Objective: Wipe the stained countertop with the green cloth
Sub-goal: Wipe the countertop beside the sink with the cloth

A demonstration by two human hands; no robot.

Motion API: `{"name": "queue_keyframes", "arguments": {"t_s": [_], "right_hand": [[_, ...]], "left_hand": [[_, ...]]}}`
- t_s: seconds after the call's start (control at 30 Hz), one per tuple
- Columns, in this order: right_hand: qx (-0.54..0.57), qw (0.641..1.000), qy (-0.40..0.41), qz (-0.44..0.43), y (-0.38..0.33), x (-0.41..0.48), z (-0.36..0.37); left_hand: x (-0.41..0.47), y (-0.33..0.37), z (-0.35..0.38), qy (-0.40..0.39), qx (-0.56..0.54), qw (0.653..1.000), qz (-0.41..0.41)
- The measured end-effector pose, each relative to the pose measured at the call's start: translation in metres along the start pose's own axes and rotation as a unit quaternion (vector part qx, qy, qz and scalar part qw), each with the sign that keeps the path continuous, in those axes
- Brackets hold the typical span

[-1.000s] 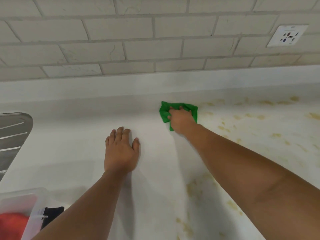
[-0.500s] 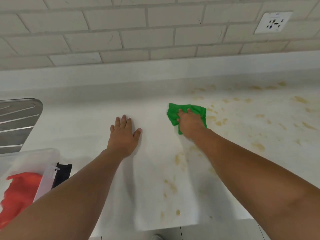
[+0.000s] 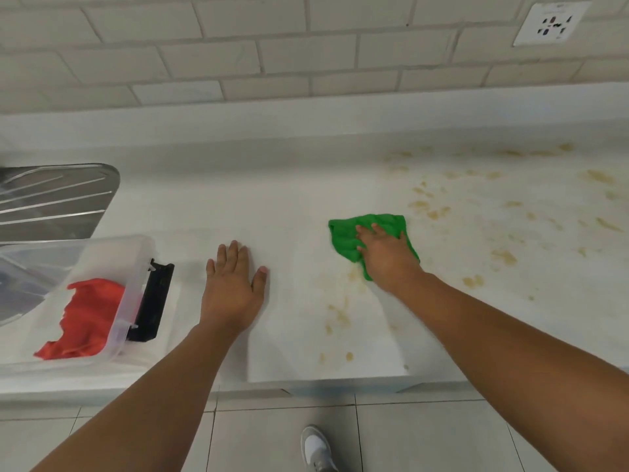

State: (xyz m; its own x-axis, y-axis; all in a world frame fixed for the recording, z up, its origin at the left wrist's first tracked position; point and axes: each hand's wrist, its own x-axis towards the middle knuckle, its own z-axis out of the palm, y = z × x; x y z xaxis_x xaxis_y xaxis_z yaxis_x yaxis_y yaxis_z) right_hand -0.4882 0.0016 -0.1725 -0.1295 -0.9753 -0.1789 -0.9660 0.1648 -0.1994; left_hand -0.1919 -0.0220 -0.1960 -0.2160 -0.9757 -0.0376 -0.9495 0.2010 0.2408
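**Right hand flat on cloth, mid-counter**

The white stained countertop [image 3: 289, 206] runs along a wall of pale brick-pattern tile [image 3: 272, 46]. The crumpled green cloth [image 3: 343, 235] lies on the counter about midway between wall and front edge, at the left margin of the brownish-yellow stains [image 3: 429, 209]. More smears sit just in front of it, toward the counter edge.

The right hand [image 3: 388, 258] rests palm-down on the cloth, fingers extended and slightly spread and pressing it to the surface (not bunching it). The left hand [image 3: 233, 287] lies flat on bare counter well to the left of the cloth, its fingers close together and the thumb held out.

Further left is a clear plastic bin [image 3: 132, 284] holding a red cloth [image 3: 88, 318], with a black flat object [image 3: 153, 301] against its right wall. Behind it is a ribbed steel drainboard [image 3: 54, 199]. A white wall outlet [image 3: 551, 23] is at upper right. A grey-white shoe [image 3: 316, 447] stands on the tiled floor below.
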Motion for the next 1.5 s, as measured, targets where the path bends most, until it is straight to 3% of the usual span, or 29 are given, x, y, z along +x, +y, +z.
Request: {"name": "queue_keyframes", "arguments": {"t_s": [0.1, 0.23, 0.5, 0.63, 0.73, 0.93, 1.13, 1.2, 1.3, 1.4, 1.5], "right_hand": [[0.033, 0.999, 0.006, 0.031, -0.037, 0.009, 0.005], [0.049, 0.997, -0.025, -0.054, -0.063, -0.012, 0.017], [0.056, 0.980, -0.038, -0.185, -0.006, -0.063, 0.022], [0.048, 0.997, -0.004, -0.068, 0.019, -0.038, 0.008], [0.050, 0.999, -0.001, -0.004, -0.007, -0.020, 0.008], [0.054, 0.992, -0.067, -0.094, -0.063, -0.033, 0.018], [0.099, 0.973, -0.070, -0.199, -0.027, -0.062, 0.026], [0.086, 0.976, -0.055, -0.192, -0.006, -0.055, 0.020], [0.072, 0.990, -0.012, -0.119, 0.001, -0.034, 0.015], [0.048, 0.997, -0.021, -0.063, -0.032, -0.014, 0.014], [0.047, 0.994, -0.052, -0.088, -0.072, -0.012, 0.019]], "left_hand": [[-0.005, -0.005, 0.000, 0.004, -0.023, 1.000, 0.002], [-0.007, -0.008, -0.001, 0.001, -0.017, 1.000, 0.013], [-0.010, -0.009, 0.001, 0.009, 0.004, 1.000, 0.015], [-0.011, -0.007, 0.003, 0.000, 0.020, 1.000, 0.009], [-0.010, -0.005, 0.004, 0.005, 0.026, 1.000, 0.003], [-0.007, -0.009, 0.006, 0.040, -0.010, 0.999, 0.008], [-0.009, -0.010, 0.007, 0.049, -0.021, 0.999, 0.007], [-0.008, -0.009, 0.008, 0.047, -0.020, 0.999, 0.007], [-0.008, -0.007, 0.009, 0.045, -0.009, 0.999, 0.002], [-0.007, -0.006, 0.010, 0.043, -0.007, 0.999, 0.002], [-0.007, -0.009, 0.010, 0.052, -0.032, 0.998, 0.003]]}}
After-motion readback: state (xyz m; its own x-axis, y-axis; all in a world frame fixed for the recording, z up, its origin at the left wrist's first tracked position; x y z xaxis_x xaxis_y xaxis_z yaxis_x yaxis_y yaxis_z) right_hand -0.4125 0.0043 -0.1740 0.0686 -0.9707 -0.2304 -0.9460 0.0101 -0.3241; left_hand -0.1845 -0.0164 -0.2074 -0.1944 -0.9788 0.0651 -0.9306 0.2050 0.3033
